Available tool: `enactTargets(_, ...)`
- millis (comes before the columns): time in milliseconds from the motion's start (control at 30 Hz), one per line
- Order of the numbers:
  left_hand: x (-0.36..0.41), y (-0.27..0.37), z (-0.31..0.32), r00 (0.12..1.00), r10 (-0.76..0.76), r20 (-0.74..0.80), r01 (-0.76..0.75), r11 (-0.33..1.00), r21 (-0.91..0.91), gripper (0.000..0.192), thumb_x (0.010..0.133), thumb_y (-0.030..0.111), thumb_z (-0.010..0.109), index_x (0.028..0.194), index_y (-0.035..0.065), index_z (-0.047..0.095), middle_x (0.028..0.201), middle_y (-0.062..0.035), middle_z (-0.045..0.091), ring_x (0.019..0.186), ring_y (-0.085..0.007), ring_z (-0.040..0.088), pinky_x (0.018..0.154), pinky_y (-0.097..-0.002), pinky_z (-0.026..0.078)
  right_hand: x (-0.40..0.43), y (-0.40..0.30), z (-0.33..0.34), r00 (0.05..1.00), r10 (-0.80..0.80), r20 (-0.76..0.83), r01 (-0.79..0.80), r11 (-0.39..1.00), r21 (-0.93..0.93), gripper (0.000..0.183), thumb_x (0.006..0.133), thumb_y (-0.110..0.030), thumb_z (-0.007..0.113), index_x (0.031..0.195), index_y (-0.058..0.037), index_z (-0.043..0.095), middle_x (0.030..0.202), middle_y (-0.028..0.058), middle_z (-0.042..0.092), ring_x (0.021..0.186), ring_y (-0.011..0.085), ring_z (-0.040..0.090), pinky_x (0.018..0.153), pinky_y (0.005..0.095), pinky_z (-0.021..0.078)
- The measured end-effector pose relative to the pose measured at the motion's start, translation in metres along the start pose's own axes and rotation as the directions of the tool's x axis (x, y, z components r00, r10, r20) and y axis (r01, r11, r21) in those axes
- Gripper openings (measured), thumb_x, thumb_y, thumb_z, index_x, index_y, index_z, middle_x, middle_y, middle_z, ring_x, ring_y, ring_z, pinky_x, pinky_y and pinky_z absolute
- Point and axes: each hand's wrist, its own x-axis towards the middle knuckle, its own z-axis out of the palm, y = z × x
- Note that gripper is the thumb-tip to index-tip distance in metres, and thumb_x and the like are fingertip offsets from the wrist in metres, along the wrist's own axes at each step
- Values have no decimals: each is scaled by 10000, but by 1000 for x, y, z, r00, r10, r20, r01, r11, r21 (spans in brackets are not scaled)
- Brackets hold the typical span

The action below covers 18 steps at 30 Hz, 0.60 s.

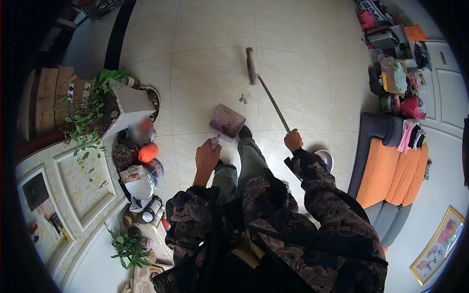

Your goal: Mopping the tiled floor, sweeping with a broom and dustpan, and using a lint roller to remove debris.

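My left hand (207,156) grips the handle of a pinkish dustpan (226,122), whose pan is close to the tiled floor (209,84) just ahead of my feet. Dirt marks the inside of the pan. In my right hand (294,140) is the metal pole of a broom (273,102). The broom's bristle head (251,66) is farther forward, beyond a small pile of dark debris (243,98). That debris lies between the broom head and the dustpan, apart from both.
Potted plants (133,99) and containers stand along the left wall. A sofa with orange cushions (388,175) is on the right, below stacked household goods (395,77). A white basin (325,159) sits on the floor beside my right forearm.
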Motion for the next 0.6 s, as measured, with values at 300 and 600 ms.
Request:
enactTargets(300,23,14,-4,999,42,18,-43,997,67,221,744,212,562,791,-4,554,670,-220,566,646,-412,547,575,-437,448,34,-48,18,999,-23,36,25,997,-75,361,817,-329,483,755,-8,635,689,190,613,659,365,611,599,444,511)
enactTargets(600,54,61,6,997,-17,75,15,999,33,206,741,199,573,764,-4,546,606,-201,542,578,-374,550,534,-406,431,121,-62,38,954,-218,207,274,914,-299,297,828,-268,450,850,-26,622,864,200,619,851,382,596,721,458,491)
